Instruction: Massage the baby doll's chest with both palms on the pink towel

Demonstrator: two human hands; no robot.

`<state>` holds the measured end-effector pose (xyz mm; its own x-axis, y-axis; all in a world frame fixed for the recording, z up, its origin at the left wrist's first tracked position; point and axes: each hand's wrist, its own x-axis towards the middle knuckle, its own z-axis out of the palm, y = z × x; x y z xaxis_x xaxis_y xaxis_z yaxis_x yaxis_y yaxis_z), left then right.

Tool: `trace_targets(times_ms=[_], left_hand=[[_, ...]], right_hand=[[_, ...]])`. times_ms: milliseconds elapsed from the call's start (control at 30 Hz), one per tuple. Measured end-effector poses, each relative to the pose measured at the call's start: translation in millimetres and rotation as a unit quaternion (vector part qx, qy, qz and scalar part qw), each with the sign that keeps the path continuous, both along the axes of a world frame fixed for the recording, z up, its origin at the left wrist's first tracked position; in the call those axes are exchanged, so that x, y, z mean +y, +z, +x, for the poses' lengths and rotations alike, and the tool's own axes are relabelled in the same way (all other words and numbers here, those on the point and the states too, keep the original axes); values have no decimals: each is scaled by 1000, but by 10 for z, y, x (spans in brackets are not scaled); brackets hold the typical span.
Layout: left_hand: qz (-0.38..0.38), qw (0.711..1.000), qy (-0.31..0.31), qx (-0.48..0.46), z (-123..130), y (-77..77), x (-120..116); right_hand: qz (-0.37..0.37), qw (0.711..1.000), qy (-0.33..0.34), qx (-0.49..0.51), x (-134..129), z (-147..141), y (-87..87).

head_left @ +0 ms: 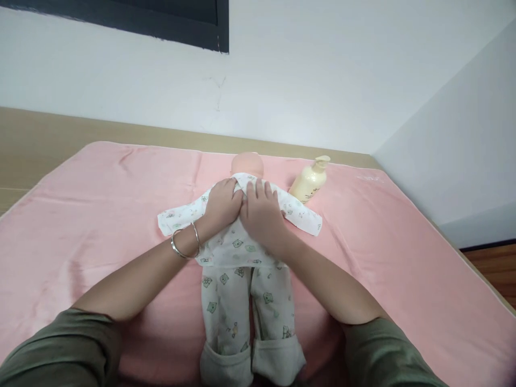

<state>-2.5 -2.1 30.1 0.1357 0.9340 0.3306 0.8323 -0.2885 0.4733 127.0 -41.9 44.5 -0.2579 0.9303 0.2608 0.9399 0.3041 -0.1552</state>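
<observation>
A baby doll (247, 163) lies stretched out on a pink sheet, its bare head pointing away from me. It wears a white long-sleeved shirt (237, 246) with small green animal prints and matching pants (229, 301) with turned-up cuffs. Which way the face points I cannot tell. My left hand (223, 201), with silver bangles at the wrist, rests on the upper body of the shirt, thumb toward the middle. Beside it, my right hand (262, 212) lies flat on the shirt with fingers spread. The two hands touch or nearly touch near the doll's midline.
To the right of the doll's head, a cream pump bottle (309, 181) leans at a tilt on the pink sheet (382, 258). Behind the sheet runs a wooden edge (169, 134) against a white wall (306, 75). A dark frame (189, 27) is at the upper left.
</observation>
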Motion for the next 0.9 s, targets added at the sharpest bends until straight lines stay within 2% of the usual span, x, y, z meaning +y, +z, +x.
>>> trace_targets(times_ms=[133,300,433,600,733,900], left_hand=[[4,999,20,-42,-14,-45,32],[40,996,19,-75,28,-115,-36],[52,995,26,-84,38,-145,-57],[44,995,21,-91,24,-129,-67],[33,995,25,-89,19,-121,-64],[33,995,19,-87,20,-103,-53]], right_hand=[[-7,999,33,5,-119,-58,-19],[-27,995,33,89,199,95,-54],[-9,983,10,181,414,214,-92],[41,966,2,257,290,239,29],[96,967,29,234,140,169,100],[-1,983,52,177,166,75,-3]])
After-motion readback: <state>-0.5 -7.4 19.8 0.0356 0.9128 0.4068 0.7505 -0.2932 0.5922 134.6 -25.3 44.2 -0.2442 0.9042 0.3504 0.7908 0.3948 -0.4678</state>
